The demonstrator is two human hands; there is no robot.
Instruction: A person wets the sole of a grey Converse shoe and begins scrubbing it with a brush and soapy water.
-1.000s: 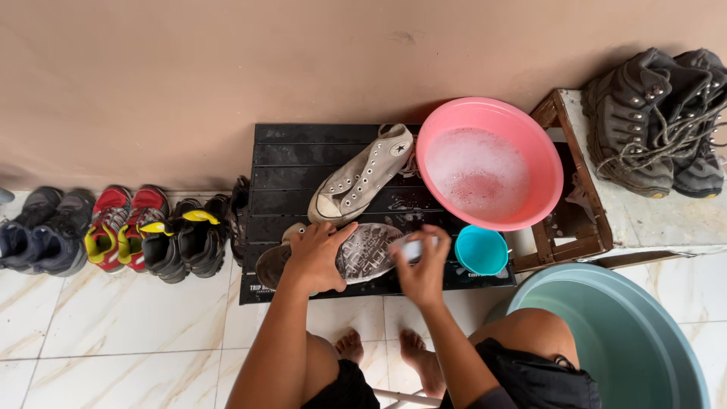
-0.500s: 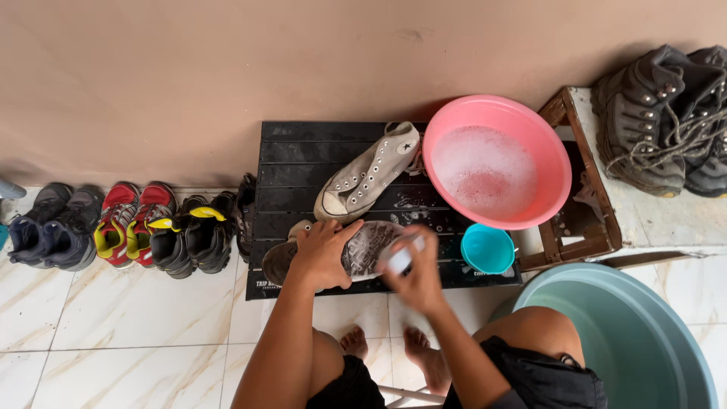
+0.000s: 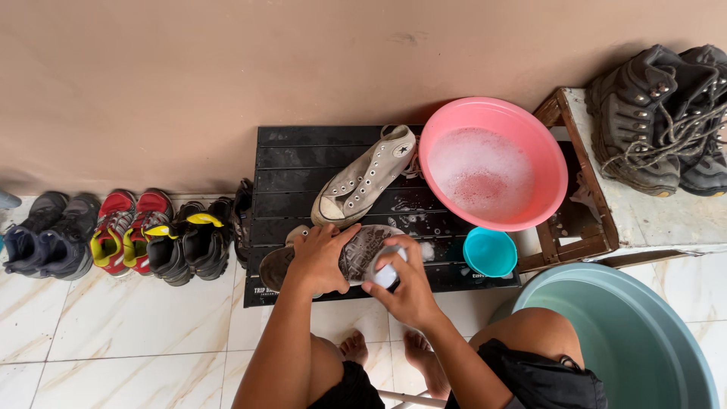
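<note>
Left hand (image 3: 318,261) pressed palm-down with fingers spread and curled over the heel end of a shoe (image 3: 356,254) lying sole-up at lower centre, pinning it to the black slatted platform (image 3: 288,163). Right hand (image 3: 405,284) just beside it, fingers wrapped tight around a small white brush (image 3: 388,274) set against the sole's toe end. Both forearms rising from the bottom edge, bare knees and feet below.

Above the hands, a grey high-top sneaker (image 3: 363,178) lying on its side. To the right, a pink basin (image 3: 545,151) of soapy water, a small turquoise cup (image 3: 490,252), a wooden crate (image 3: 575,227). Dark boots (image 3: 659,121) at upper right. Large green tub (image 3: 644,341) at lower right. Row of shoes (image 3: 129,238) at left on white marbled tiles (image 3: 113,333), along a tan wall (image 3: 227,68).
</note>
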